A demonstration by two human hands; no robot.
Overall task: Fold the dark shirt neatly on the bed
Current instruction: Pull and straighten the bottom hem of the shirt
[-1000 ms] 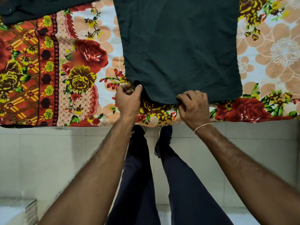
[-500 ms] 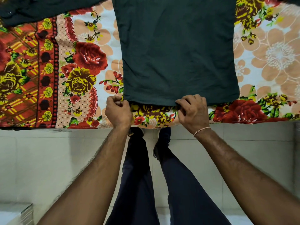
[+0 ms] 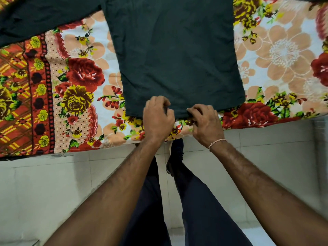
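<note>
The dark green shirt (image 3: 175, 54) lies flat on the flowered bedsheet (image 3: 76, 89), its body running from the top of the view down to a hem near the bed's front edge. One sleeve (image 3: 44, 20) stretches out to the upper left. My left hand (image 3: 157, 118) is pinched on the middle of the hem. Just to its right, my right hand (image 3: 205, 121) grips the same hem, fingers curled under the cloth. The two hands sit close together.
The bed's front edge runs across the middle of the view, with pale floor tiles (image 3: 53, 192) below it. My legs and dark shoes (image 3: 174, 157) stand against the bed. A pale box corner (image 3: 17, 243) shows at the bottom left.
My left hand has slid right along the hem, from the shirt's left corner toward the middle. My right hand has stayed on the hem. The hem's left corner now lies flat.
</note>
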